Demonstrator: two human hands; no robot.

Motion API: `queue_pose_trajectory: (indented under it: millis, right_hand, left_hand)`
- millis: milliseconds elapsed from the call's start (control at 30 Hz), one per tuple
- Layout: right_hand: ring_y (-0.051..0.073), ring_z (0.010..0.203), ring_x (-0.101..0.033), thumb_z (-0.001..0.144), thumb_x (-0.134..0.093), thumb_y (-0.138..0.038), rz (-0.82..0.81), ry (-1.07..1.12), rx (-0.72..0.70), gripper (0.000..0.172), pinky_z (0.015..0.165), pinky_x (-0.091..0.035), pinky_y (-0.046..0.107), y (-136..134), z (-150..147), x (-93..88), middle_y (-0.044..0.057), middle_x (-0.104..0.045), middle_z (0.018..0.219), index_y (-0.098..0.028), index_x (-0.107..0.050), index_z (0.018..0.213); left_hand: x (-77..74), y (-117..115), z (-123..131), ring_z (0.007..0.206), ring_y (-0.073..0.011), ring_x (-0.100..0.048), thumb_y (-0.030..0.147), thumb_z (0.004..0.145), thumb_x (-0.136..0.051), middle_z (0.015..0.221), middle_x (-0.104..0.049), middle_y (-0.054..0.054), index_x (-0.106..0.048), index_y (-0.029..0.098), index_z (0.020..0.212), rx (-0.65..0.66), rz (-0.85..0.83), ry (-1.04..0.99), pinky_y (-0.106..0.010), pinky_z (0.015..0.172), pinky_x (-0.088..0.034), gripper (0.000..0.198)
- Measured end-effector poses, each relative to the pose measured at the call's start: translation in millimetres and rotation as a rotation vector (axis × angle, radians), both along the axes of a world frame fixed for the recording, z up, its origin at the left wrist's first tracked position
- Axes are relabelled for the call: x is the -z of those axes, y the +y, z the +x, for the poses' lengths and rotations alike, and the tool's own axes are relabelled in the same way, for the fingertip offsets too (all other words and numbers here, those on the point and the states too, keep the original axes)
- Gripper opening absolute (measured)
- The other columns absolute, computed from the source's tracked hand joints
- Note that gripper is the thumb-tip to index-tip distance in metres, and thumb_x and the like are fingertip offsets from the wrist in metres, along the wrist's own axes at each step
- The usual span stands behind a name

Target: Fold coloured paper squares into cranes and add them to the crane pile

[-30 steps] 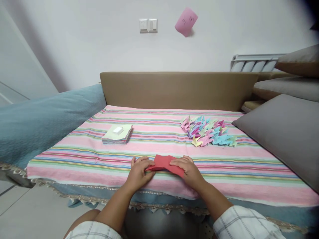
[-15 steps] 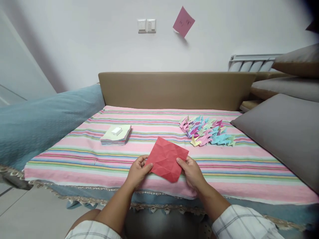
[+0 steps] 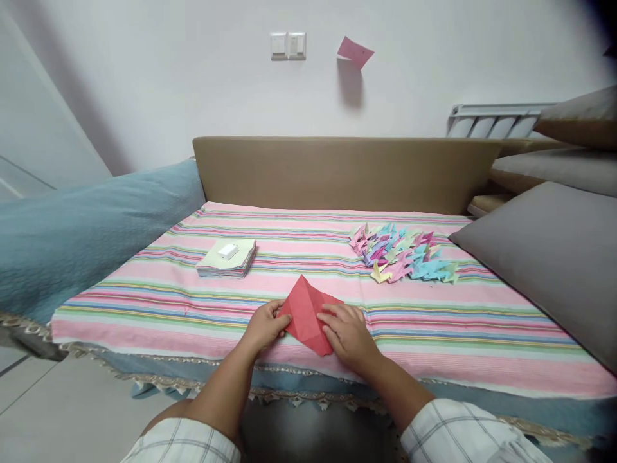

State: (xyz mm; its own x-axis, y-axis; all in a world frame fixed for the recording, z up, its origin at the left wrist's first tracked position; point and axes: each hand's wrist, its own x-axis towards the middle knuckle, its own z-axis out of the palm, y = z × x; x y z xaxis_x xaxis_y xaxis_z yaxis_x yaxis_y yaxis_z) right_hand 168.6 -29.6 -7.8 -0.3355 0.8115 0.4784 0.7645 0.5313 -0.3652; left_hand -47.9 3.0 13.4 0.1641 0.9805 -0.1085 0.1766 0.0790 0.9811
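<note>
Left fingers [image 3: 285, 320] pinching red paper [image 3: 304, 312], right fingers [image 3: 339, 312] touching it, grip unclear; shape looking unfinished; folded pieces [image 3: 402, 258] lying beyond.

No legible writing on the pink note [image 3: 356, 52]; no readable labels or numbers elsewhere

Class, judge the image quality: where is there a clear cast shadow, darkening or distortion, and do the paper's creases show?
Head view: soft shadow on the wall below the pink note; upper right corner dark; grey cushion seemingly stretched near the right edge; creases visible in the red paper.
</note>
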Motion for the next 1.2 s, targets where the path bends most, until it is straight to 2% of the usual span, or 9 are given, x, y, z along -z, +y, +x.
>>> queue_pose_trajectory:
  millis: [167,267,400,500,600,767,933,1100,1200]
  right_hand:
    - [0.02,0.103,-0.047,0.089,-0.043,-0.029,-0.056,-0.108,0.032,0.03,0.093,-0.028,0.04,4,-10,7.6,0.006,-0.058,0.114,-0.026,-0.057,0.115]
    - [0.02,0.101,-0.047,0.089,-0.045,-0.029,-0.07,-0.144,0.05,0.029,0.091,-0.028,0.039,7,-12,9.6,0.006,-0.058,0.11,-0.027,-0.058,0.114]
    - [0.021,0.101,-0.047,0.088,-0.046,-0.03,-0.061,-0.156,0.065,0.029,0.091,-0.028,0.04,7,-14,11.3,0.007,-0.057,0.109,-0.027,-0.058,0.114]
    - [0.021,0.101,-0.046,0.089,-0.045,-0.03,-0.053,-0.159,0.076,0.029,0.091,-0.028,0.04,7,-16,12.9,0.007,-0.057,0.109,-0.027,-0.058,0.115]
    - [0.021,0.101,-0.046,0.089,-0.045,-0.03,-0.054,-0.165,0.086,0.029,0.091,-0.028,0.04,7,-16,13.8,0.007,-0.056,0.109,-0.027,-0.057,0.115]
    - [0.021,0.102,-0.046,0.088,-0.046,-0.031,-0.05,-0.184,0.107,0.029,0.091,-0.027,0.04,7,-17,13.9,0.007,-0.056,0.111,-0.028,-0.057,0.115]
    - [0.022,0.104,-0.046,0.089,-0.045,-0.032,-0.057,-0.189,0.124,0.03,0.092,-0.027,0.04,7,-18,14.5,0.007,-0.056,0.113,-0.029,-0.055,0.117]
    - [0.022,0.105,-0.046,0.089,-0.044,-0.033,-0.042,-0.195,0.168,0.032,0.093,-0.025,0.042,11,-19,15.0,0.008,-0.055,0.114,-0.028,-0.053,0.119]
    - [0.023,0.105,-0.046,0.089,-0.045,-0.033,-0.035,-0.194,0.185,0.033,0.092,-0.026,0.042,12,-20,14.1,0.008,-0.055,0.114,-0.027,-0.053,0.12]
  left_hand:
    - [2.0,-1,1,0.04,-0.003,-0.041,0.029,0.063,-0.065,0.07,-0.063,0.002,-0.062,0.014,0.099,0.006,-0.011,-0.03,-0.017,0.043,-0.031,0.039]
    - [3.0,-2,2,0.047,-0.0054,-0.048,0.035,0.063,-0.068,0.075,-0.066,-0.001,-0.06,0.013,0.104,0.001,-0.02,-0.117,-0.018,0.046,-0.036,0.047]
    - [2.8,-6,2,0.075,-0.016,-0.062,0.037,0.065,-0.068,0.088,-0.069,-0.006,-0.059,0.012,0.106,0.031,0.041,-0.178,-0.026,0.068,-0.047,0.048]
    - [2.4,-10,2,0.092,-0.0216,-0.061,0.034,0.066,-0.068,0.102,-0.067,-0.007,-0.061,0.015,0.104,0.039,0.148,-0.031,-0.03,0.08,-0.046,0.043]
    - [2.8,-13,5,0.089,-0.0222,-0.062,0.031,0.066,-0.067,0.101,-0.068,-0.005,-0.06,0.016,0.108,0.034,0.189,0.135,-0.03,0.077,-0.046,0.045]
    - [4.7,-18,14,0.085,-0.0198,-0.062,0.029,0.068,-0.062,0.102,-0.067,-0.003,-0.056,0.018,0.116,0.03,0.253,0.196,-0.028,0.073,-0.047,0.049]
    - [7.1,-21,18,0.089,-0.0196,-0.061,0.025,0.071,-0.059,0.104,-0.066,-0.002,-0.055,0.022,0.117,-0.007,0.359,0.398,-0.029,0.079,-0.046,0.046]
    - [13.1,-21,20,0.102,-0.021,-0.055,0.025,0.073,-0.057,0.117,-0.061,-0.004,-0.048,0.024,0.124,0.009,0.522,0.516,-0.033,0.089,-0.041,0.052]
    - [16.6,-22,22,0.102,-0.023,-0.055,0.027,0.073,-0.058,0.114,-0.062,-0.006,-0.045,0.022,0.128,0.009,0.532,0.586,-0.038,0.091,-0.039,0.057]
